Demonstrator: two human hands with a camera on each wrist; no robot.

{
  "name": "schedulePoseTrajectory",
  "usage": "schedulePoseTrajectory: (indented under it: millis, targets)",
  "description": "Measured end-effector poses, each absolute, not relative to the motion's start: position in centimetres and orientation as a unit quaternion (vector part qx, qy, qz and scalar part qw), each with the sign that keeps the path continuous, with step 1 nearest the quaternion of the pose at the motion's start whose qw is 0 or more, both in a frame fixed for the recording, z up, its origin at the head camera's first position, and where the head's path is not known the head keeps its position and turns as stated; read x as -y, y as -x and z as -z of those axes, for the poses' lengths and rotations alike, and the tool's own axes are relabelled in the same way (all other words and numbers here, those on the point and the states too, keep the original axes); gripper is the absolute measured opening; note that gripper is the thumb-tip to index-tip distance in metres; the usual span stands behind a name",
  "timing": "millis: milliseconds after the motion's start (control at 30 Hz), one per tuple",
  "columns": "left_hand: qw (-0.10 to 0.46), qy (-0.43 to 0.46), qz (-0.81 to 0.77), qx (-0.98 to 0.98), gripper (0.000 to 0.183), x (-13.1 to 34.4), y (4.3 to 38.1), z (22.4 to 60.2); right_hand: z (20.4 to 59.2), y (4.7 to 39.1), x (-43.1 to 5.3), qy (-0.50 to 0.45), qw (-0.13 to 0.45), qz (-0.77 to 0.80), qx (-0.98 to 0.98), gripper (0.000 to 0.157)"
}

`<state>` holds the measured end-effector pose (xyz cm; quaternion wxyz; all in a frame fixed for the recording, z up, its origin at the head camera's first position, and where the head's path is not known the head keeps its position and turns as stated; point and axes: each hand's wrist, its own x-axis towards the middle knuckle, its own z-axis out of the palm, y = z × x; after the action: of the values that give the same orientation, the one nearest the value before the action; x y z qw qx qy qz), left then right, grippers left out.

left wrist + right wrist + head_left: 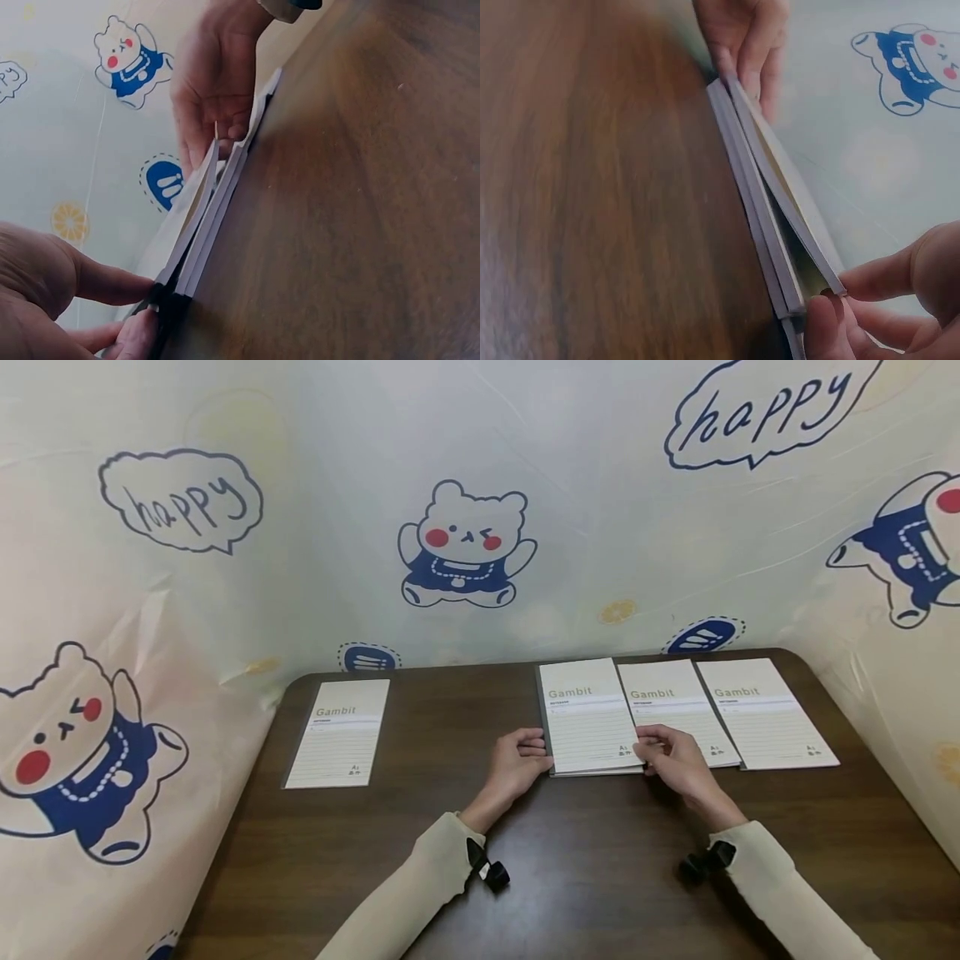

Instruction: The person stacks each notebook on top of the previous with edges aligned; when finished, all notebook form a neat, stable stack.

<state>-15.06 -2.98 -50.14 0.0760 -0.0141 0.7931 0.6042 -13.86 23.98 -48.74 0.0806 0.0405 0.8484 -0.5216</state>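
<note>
Both hands hold a white notebook [588,718] with "Gambit" on its cover, at its two long sides. My left hand [516,764] pinches the dark spine edge between thumb and fingers. At the lower right corner, my right hand [675,760] pinches the notebook; in the right wrist view this side is tilted up, leaving a gap. Beneath it lie stacked notebooks [754,202], mostly hidden in the head view. Two matching notebooks lie to the right, a middle one [671,702] and an outer one [765,718].
Another Gambit notebook [337,739] lies alone on the left of the dark wooden table [442,718]. A printed sheet [330,543] with bears and "happy" bubbles hangs behind the table and along its sides. Black straps [491,870] sit on the wrists.
</note>
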Motion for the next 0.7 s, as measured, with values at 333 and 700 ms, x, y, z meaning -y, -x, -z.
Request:
schedulePoseTrajectory:
  millis: [333,700]
  targets:
    - [0.082,-0.007,-0.576,-0.813,0.048,3.19,15.40,50.24,49.34,13.65,-23.96,-0.042,0.048,0.484,-0.873,0.041]
    - [0.079,-0.017,-0.551,-0.830,0.048,3.24,15.41,50.34,49.57,13.90,-23.54,-0.032,0.016,0.458,-0.888,0.040]
